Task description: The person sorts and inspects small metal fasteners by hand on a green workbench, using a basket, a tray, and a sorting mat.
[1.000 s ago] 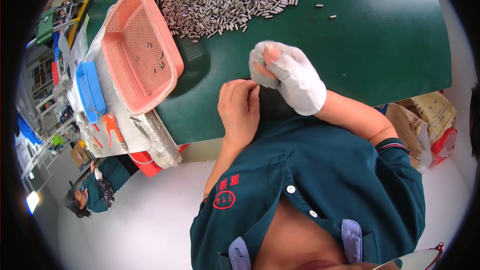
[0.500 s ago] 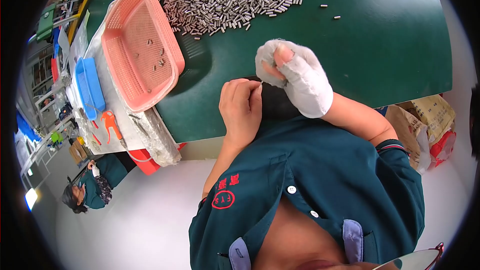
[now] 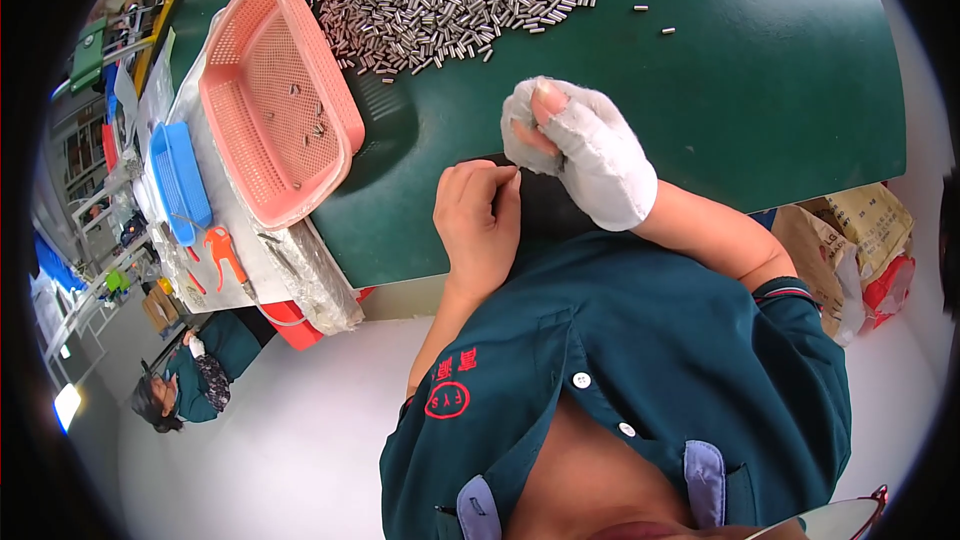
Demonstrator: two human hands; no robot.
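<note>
My bare left hand (image 3: 478, 225) is at the table's near edge, fingers curled and thumb pressed against the index finger. Anything in that pinch is too small or hidden to make out. My right hand (image 3: 590, 155), in a white glove with bare fingertips showing, is raised just to the right of it. Its fingers are folded in with the thumb against them, and what they may hold is hidden. Under both hands lies a dark pad (image 3: 545, 205). Beyond them a big heap of short metal pins (image 3: 450, 0) covers the far part of the green table (image 3: 760, 110).
Left of my hands stands a pink perforated basket (image 3: 352, 125) with several pins in it. Further left are a blue tray (image 3: 180, 185) and an orange air gun (image 3: 224, 258) with a hose. Bags (image 3: 850, 240) stand at the right. Another person (image 3: 195, 380) sits far left.
My right hand has shifted slightly left, and the whole view has moved a little. Both hands keep their closed shape.
</note>
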